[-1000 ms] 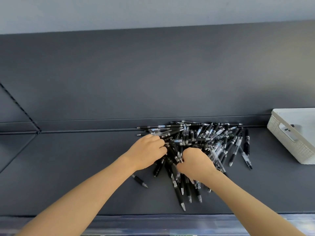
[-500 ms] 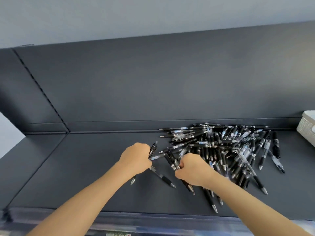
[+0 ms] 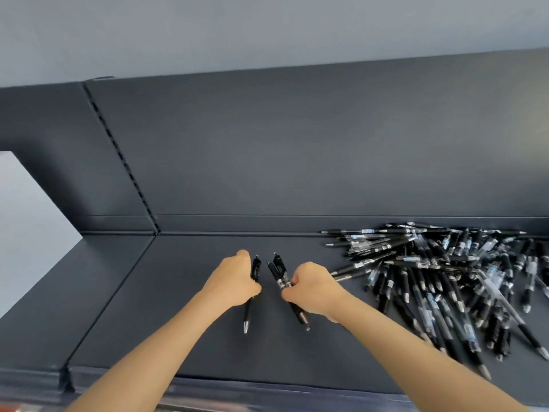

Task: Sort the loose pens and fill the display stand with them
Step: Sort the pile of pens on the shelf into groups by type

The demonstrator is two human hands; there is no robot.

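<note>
The loose pens (image 3: 445, 281) lie in a tangled heap on the dark shelf (image 3: 178, 292), at about 3 o'clock from our hands and reaching back to the rear panel (image 3: 297, 159). No display stand is in view.

Our left hand (image 3: 234, 282) is curled round a single black pen (image 3: 247, 315), tip toward 6 o'clock. Our right hand (image 3: 312, 288) grips a small bunch of black pens (image 3: 277, 273), tips also toward us and clip ends fanning toward 11 o'clock. The two hands are just apart, over bare shelf.

We judge that we are matching and gathering like pens. To do it well, we should bring the single pen alongside the bunch with all tips one way, tap the ends level on the shelf, and hold firmly enough that none slides out.

Half a second ago both hands were at the heap's 9 o'clock edge among the pens. Now they have drawn clear of it, and the white basket's corner has left the frame.
</note>
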